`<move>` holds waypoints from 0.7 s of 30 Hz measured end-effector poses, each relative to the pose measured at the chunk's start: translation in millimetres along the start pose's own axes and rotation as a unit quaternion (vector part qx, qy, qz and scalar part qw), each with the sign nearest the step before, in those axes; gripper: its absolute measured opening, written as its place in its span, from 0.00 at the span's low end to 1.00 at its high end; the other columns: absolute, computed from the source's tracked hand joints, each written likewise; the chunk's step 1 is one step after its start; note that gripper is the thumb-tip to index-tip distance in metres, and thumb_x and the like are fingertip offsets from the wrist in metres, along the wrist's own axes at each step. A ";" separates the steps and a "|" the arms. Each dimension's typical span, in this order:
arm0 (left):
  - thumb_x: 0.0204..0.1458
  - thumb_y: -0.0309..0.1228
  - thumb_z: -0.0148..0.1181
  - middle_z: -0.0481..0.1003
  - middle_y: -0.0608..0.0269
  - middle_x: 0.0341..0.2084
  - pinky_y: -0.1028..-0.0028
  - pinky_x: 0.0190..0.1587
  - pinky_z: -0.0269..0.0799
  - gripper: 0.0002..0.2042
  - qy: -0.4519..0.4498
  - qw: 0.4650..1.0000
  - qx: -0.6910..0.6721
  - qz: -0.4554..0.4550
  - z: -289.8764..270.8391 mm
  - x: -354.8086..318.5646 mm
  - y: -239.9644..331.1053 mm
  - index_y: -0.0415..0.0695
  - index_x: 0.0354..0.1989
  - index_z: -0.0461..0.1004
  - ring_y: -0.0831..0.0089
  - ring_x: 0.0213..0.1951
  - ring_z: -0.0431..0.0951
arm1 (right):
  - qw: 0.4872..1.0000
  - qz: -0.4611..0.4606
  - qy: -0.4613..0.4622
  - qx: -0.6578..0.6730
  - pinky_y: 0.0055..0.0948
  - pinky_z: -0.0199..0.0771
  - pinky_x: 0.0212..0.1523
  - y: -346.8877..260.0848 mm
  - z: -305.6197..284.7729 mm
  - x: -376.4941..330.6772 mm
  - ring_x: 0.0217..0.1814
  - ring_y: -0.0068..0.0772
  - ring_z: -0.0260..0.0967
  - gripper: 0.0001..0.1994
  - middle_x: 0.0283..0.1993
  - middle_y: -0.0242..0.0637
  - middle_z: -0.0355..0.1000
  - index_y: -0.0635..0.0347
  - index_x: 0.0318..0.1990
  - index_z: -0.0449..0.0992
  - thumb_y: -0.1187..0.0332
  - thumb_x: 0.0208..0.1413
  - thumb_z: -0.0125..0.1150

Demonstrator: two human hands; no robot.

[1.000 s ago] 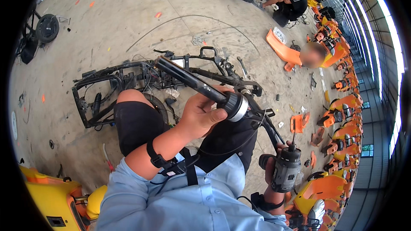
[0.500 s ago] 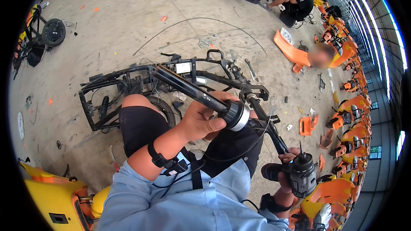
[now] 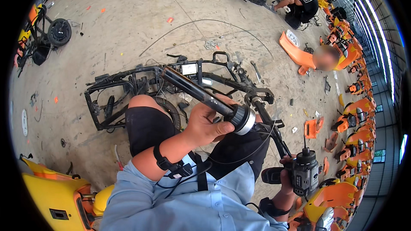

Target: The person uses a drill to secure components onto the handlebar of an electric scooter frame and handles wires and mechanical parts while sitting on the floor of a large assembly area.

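My left hand [image 3: 206,123] is wrapped round a black metal tube [image 3: 191,89] with a ribbed black collar and a silver ring at its near end. The tube slants up to the left above my lap, its far end looking rusty at the rim. At the right, my right hand [image 3: 287,180] grips a grey-black cordless drill [image 3: 305,172], held upright with a thin bit pointing away from me. A dark bar [image 3: 270,134] runs down toward that hand; I cannot tell whether the fingers touch it. Beyond my knees a black scooter frame [image 3: 139,76] lies on the floor.
A thin cable [image 3: 205,20] arcs across the concrete beyond the frame. Yellow body panels [image 3: 55,196] stand at my left, and orange scooter parts [image 3: 312,127] lie at my right. Another person [image 3: 303,6] sits far right beside a scooter. Rows of orange scooters [image 3: 357,115] line the right side.
The view has shifted slightly, so the scene sits a little further right. The drill is tilted more upright. Both hands keep their holds on the tube and the drill.
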State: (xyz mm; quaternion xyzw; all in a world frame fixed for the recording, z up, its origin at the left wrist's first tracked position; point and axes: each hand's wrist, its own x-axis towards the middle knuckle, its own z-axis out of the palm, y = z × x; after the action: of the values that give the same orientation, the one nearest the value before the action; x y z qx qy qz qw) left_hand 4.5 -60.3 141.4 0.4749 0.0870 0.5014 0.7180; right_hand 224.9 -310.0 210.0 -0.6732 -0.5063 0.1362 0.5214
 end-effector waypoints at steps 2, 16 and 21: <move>0.49 0.51 0.72 0.75 0.54 0.52 0.64 0.57 0.70 0.34 -0.019 1.000 -0.007 -0.002 -1.6 2.0 3.0 0.36 0.56 0.74 0.66 0.53 0.76 | 1.000 0.014 -0.003 0.012 0.38 0.74 0.54 1.2 -0.1 -2.6 0.48 0.35 0.75 0.28 0.48 0.41 0.73 0.63 0.58 0.68 0.61 0.53 0.70; 0.53 0.46 0.71 0.73 0.58 0.49 0.68 0.56 0.68 0.32 -0.028 0.998 -0.037 -0.040 -0.9 -2.9 3.7 0.38 0.59 0.67 0.71 0.51 0.74 | 0.998 -0.011 0.047 0.048 0.33 0.74 0.46 3.1 2.3 -3.4 0.45 0.34 0.74 0.28 0.46 0.39 0.73 0.61 0.58 0.67 0.62 0.52 0.70; 0.60 0.41 0.65 0.73 0.59 0.48 0.67 0.60 0.66 0.24 0.019 0.998 -0.026 -0.054 16.9 -7.5 19.1 0.39 0.56 0.65 0.72 0.53 0.73 | 0.999 0.016 0.046 0.022 0.32 0.74 0.44 -0.6 1.7 -5.3 0.45 0.31 0.74 0.30 0.47 0.38 0.73 0.59 0.60 0.66 0.62 0.51 0.71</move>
State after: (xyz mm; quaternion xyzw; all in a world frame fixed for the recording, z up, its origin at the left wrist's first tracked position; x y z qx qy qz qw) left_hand -1.1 -75.5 162.5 0.4408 0.1135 0.4727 0.7545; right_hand 220.9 -313.4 207.9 -0.6751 -0.4677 0.1242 0.5568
